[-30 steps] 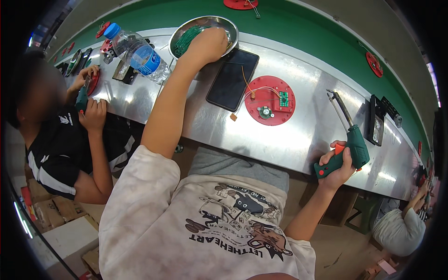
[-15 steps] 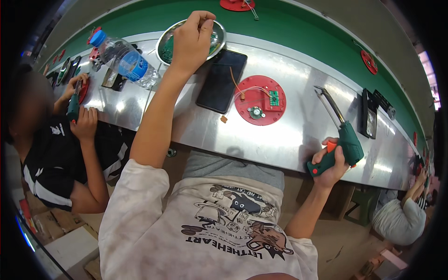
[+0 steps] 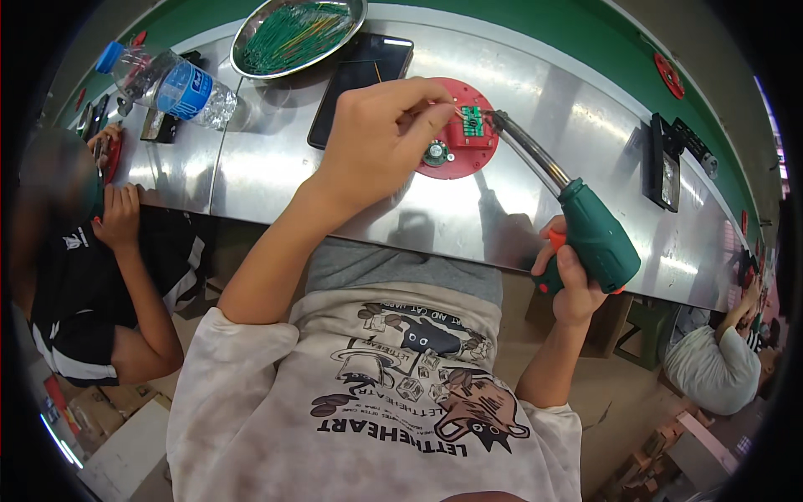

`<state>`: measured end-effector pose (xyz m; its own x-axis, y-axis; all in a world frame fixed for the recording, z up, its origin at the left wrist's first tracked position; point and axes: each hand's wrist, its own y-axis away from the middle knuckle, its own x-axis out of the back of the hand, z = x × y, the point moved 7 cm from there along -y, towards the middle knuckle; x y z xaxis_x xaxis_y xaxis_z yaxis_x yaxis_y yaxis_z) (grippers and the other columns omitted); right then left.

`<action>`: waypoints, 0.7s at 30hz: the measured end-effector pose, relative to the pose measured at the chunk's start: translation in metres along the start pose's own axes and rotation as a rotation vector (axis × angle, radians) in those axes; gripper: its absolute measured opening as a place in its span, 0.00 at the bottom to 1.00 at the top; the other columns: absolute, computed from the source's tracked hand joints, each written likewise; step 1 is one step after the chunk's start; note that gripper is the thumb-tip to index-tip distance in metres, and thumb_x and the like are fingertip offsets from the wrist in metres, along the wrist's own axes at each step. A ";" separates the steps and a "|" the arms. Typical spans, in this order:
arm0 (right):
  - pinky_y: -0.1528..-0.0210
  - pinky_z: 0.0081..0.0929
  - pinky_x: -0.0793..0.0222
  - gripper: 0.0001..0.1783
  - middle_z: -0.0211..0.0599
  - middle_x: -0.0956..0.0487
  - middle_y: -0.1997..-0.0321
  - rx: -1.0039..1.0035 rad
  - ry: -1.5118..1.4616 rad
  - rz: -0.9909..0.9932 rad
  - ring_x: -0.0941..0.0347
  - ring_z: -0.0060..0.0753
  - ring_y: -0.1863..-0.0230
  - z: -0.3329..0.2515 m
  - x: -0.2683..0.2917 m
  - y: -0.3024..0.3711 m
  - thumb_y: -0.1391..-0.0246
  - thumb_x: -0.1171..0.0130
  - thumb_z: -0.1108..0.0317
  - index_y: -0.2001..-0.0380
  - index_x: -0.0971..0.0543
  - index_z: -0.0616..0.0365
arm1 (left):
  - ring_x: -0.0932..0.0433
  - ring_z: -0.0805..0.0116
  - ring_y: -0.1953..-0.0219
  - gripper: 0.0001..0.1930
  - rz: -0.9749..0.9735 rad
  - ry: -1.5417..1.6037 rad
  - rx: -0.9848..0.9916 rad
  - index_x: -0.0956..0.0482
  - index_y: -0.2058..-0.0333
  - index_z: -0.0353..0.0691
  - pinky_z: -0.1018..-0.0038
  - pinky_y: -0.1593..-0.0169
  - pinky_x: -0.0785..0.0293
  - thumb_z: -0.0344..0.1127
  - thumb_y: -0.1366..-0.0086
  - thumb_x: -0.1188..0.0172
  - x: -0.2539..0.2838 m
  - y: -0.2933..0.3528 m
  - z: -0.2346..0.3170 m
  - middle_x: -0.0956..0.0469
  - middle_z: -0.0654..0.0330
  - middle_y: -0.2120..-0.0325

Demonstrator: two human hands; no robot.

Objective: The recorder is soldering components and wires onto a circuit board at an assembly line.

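Left hand (image 3: 376, 138) pinched shut at left of board (image 3: 473, 125); what's in pinch, we cannot tell. Right hand (image 3: 579, 294) gripping iron (image 3: 598, 230), tip by board's right side. We'd best steady tip, fingers clear. Red disc (image 3: 482, 157) lies between counter's (image 3: 268, 155) near and far edges. We count one disc under hands, one board, one iron, one phone (image 3: 335, 96); toward far edge, one bowl (image 3: 355, 23).

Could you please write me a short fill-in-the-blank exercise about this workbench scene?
1. The soldering gun is in the person's ____ hand.
2. The round plate under the circuit board is coloured ____.
3. The bottle has a cap coloured ____.
4. The bowl holds mostly ____ wires.

Missing words: right; red; blue; green.
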<state>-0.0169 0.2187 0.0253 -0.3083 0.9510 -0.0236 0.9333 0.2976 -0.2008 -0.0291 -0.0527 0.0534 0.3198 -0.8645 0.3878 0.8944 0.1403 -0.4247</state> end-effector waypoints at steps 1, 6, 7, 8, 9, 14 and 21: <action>0.76 0.24 0.31 0.23 0.50 0.22 0.58 -0.017 0.024 -0.022 0.27 0.30 0.78 0.004 0.000 0.002 0.44 0.43 0.71 0.45 0.26 0.71 | 0.18 0.66 0.74 0.07 -0.001 0.001 0.010 0.18 0.64 0.30 0.72 0.68 0.23 0.29 0.36 0.38 -0.004 0.002 -0.006 0.17 0.50 0.73; 0.75 0.24 0.31 0.23 0.47 0.21 0.58 -0.034 0.112 -0.070 0.27 0.30 0.77 0.001 -0.004 0.006 0.44 0.43 0.73 0.46 0.26 0.70 | 0.19 0.61 0.75 0.07 -0.034 -0.260 -0.228 0.17 0.64 0.33 0.72 0.69 0.24 0.26 0.41 0.37 -0.018 0.011 -0.005 0.18 0.53 0.72; 0.75 0.24 0.31 0.23 0.47 0.21 0.58 -0.049 0.117 -0.065 0.27 0.30 0.77 0.001 -0.005 0.006 0.44 0.43 0.73 0.46 0.26 0.70 | 0.19 0.61 0.75 0.07 -0.024 -0.295 -0.259 0.18 0.64 0.33 0.70 0.69 0.23 0.26 0.41 0.37 -0.020 0.012 -0.005 0.18 0.53 0.72; 0.75 0.24 0.31 0.22 0.47 0.21 0.58 -0.064 0.124 -0.058 0.27 0.30 0.78 0.000 -0.006 0.005 0.44 0.43 0.72 0.46 0.26 0.70 | 0.19 0.61 0.75 0.07 -0.028 -0.290 -0.257 0.18 0.64 0.33 0.70 0.69 0.23 0.26 0.41 0.37 -0.022 0.012 -0.007 0.18 0.53 0.72; 0.75 0.24 0.31 0.22 0.47 0.21 0.58 -0.069 0.127 -0.055 0.27 0.30 0.78 -0.001 -0.006 0.005 0.44 0.43 0.72 0.46 0.26 0.70 | 0.19 0.60 0.75 0.06 -0.021 -0.321 -0.288 0.17 0.65 0.33 0.69 0.69 0.23 0.26 0.42 0.37 -0.023 0.013 -0.006 0.18 0.54 0.72; 0.75 0.24 0.32 0.22 0.47 0.22 0.59 -0.114 0.125 -0.061 0.28 0.29 0.78 0.002 -0.006 0.004 0.44 0.43 0.72 0.46 0.26 0.71 | 0.21 0.56 0.74 0.02 -0.014 -0.378 -0.309 0.20 0.70 0.36 0.65 0.69 0.24 0.28 0.43 0.39 -0.027 0.015 -0.007 0.22 0.55 0.75; 0.76 0.24 0.31 0.22 0.47 0.22 0.60 -0.105 0.119 -0.071 0.27 0.30 0.78 0.004 -0.006 0.002 0.44 0.44 0.73 0.46 0.26 0.71 | 0.22 0.59 0.76 0.02 0.006 -0.412 -0.366 0.21 0.71 0.37 0.66 0.71 0.24 0.28 0.43 0.39 -0.029 0.015 -0.008 0.24 0.57 0.77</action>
<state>-0.0138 0.2132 0.0214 -0.3563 0.9286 0.1041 0.9259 0.3658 -0.0943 -0.0275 -0.0298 0.0296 0.4865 -0.5937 0.6410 0.7482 -0.0956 -0.6565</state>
